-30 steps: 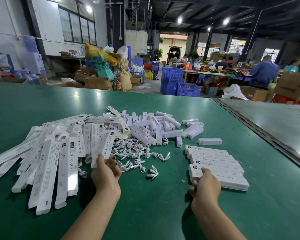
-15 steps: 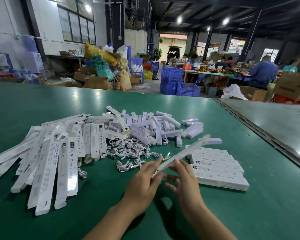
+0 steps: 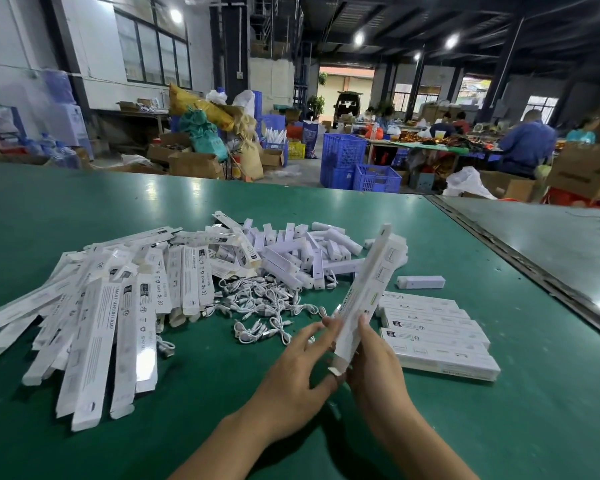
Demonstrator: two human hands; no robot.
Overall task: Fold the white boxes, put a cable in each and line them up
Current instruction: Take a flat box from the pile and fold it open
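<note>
The green surface [image 3: 534, 410] stood in a dim warehouse. The pile of flat boxes [image 3: 101, 323] was cut off at the left. The left hand [image 3: 291, 382] was blurred. With the right hand [image 3: 374, 368], it gripped the white box [image 3: 368, 292] by its near end above the surface, its long axis tilting up and away rightward.

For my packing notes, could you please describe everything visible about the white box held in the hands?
The white box is a long, slim carton, seemingly thin card, with grey print on its face. It tilts upward over the green table. The left hand and right hand hold its near end, where a flap hangs open.
</note>
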